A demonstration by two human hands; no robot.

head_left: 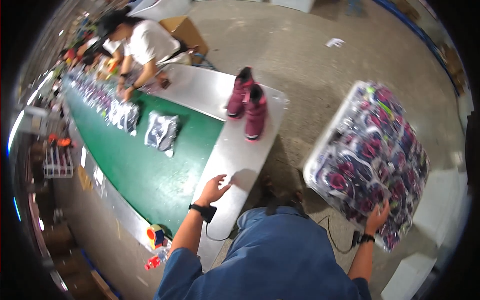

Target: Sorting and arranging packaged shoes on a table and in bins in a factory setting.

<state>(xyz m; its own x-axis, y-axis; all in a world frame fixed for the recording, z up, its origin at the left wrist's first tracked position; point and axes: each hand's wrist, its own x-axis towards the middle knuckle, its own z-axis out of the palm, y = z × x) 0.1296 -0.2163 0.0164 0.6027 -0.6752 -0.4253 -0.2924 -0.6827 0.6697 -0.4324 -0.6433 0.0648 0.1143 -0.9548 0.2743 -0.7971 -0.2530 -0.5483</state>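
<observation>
My left hand hovers over the metal end of the bench, fingers apart and nothing in it. Off to the right, my right hand reaches onto clear-bagged shoes, dark with maroon parts, its fingers extended against the plastic. These bags are heaped in a white crate. Beyond my left hand, a pair of maroon high-top shoes stands unbagged on the metal corner. One clear bag with dark contents lies on the green conveyor belt.
A co-worker in a white top handles bags across the belt, where a row of bagged items runs back. A tape dispenser and a red-topped bottle sit at the near left edge. A cardboard box stands behind the co-worker.
</observation>
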